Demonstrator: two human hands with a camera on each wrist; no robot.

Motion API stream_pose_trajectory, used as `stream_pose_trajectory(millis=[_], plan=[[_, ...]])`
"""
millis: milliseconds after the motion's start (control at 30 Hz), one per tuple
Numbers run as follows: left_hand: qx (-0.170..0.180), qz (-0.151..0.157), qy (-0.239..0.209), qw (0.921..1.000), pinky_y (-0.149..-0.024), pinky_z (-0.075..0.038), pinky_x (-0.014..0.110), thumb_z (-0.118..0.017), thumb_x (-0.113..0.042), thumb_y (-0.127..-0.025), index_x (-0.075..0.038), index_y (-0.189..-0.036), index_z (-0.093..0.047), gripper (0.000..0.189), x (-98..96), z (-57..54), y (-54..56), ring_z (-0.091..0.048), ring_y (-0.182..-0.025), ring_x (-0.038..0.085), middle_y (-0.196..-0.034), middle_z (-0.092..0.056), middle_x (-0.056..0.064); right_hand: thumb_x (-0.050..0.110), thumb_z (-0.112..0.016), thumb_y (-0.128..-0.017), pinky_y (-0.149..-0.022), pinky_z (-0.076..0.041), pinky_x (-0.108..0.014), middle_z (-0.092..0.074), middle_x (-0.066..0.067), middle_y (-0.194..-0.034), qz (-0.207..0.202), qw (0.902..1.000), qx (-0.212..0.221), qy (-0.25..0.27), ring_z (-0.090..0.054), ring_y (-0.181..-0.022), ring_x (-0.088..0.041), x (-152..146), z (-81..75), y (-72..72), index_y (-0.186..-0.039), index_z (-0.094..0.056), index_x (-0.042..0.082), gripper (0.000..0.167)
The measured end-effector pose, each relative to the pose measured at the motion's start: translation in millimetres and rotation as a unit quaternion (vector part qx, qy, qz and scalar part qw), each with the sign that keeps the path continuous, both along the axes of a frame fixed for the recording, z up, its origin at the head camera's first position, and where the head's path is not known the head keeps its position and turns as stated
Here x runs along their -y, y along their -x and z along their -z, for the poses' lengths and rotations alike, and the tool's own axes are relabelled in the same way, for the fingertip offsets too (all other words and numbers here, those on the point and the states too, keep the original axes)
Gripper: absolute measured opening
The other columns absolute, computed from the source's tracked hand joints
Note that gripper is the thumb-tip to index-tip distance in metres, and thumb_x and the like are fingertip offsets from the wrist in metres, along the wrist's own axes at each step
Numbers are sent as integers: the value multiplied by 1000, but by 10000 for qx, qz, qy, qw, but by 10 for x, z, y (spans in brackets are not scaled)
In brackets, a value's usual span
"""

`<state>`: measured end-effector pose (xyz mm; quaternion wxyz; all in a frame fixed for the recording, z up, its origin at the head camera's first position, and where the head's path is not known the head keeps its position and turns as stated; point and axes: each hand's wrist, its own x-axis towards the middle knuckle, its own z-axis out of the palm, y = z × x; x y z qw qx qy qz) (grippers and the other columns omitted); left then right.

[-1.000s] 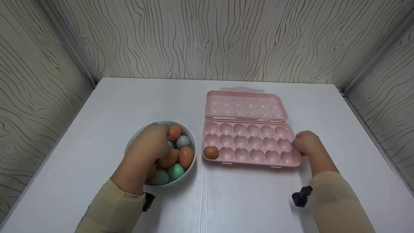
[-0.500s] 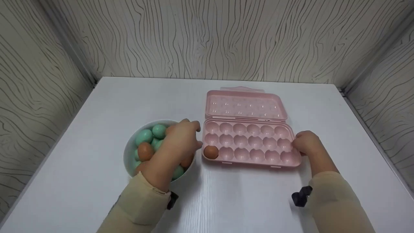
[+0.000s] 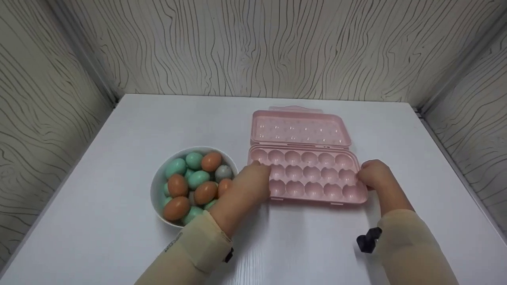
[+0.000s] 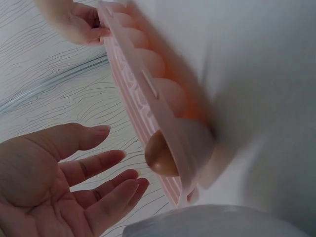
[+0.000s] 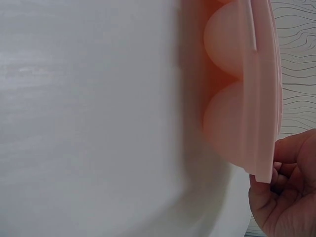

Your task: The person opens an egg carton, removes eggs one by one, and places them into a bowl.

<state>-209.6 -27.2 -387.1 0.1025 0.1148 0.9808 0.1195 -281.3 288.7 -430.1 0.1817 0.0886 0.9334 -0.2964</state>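
A pink egg tray (image 3: 313,174) lies on the table with its lid (image 3: 299,126) folded back. Over the tray's left end, my left hand (image 3: 253,180) hovers with loosely spread fingers and holds nothing that shows in the left wrist view. Beyond its fingertips in that view, a brown egg (image 4: 160,157) sits in the corner cup; in the head view the hand hides it. My right hand (image 3: 374,174) pinches the tray's right edge, thumb and fingers on either side of the rim. Left of the tray stands a white bowl (image 3: 156,190) of brown, green and grey eggs (image 3: 198,180).
The white table (image 3: 301,245) carries bowl and tray side by side, with a narrow gap between them. Wood-patterned panels (image 3: 253,47) rise behind the table and along both sides. A small black device (image 3: 369,240) juts from the right wrist.
My left hand has moved right, out of the bowl and over the tray's left end, uncovering most of the eggs. The right hand keeps its grip on the tray.
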Motion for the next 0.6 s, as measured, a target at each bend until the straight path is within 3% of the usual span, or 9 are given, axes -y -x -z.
stream_pose_trajectory(millis=[167, 267, 400, 500, 600], plan=[[-313, -118, 271, 9991, -89, -46, 38, -55, -8, -83, -2, -114, -57, 32, -19, 116, -15, -59, -98, 27, -106, -61, 13, 6, -48, -81, -61, -50, -30, -53, -26, -100, 50, 10000, -16, 80, -55, -73, -22, 12, 16, 0, -114, -47, -14, 38], [-460, -126, 275, 9985, -90, -45, 38, -51, -5, -86, -2, -117, -55, 31, -11, 163, -35, -58, -103, 28, -109, -61, 14, 5, -48, -81, -62, -51, -30, -52, -27, -103, 37, 9999, -20, 117, -57, -76, -24, 14, 26, 8, -114, -47, -14, 38], [-260, -216, 143, 9993, -99, -37, 38, -45, -6, -92, -2, -126, -51, 35, -17, 206, -26, -47, -120, 26, -124, -55, 14, 6, -47, -82, -67, -52, -33, -45, -34, -118, 40, 9998, 2, 188, -58, -88, -32, 16, 39, 20, -124, -38, -16, 49], [5, -390, -23, 9992, -103, -33, 40, -44, -8, -93, -3, -128, -50, 36, -41, 231, 8, -43, -125, 27, -129, -52, 14, 6, -47, -82, -67, -52, -33, -45, -35, -117, 43, 9998, 1, 173, -58, -87, -32, 11, 40, 23, -124, -38, -17, 49], [53, -518, -63, 9986, -103, -33, 41, -43, -7, -93, -2, -127, -50, 35, -72, 267, 43, -45, -123, 28, -127, -53, 15, 6, -48, -81, -66, -52, -33, -46, -36, -116, 23, 9999, -9, 162, -59, -85, -32, 4, 42, 22, -124, -37, -18, 50]])
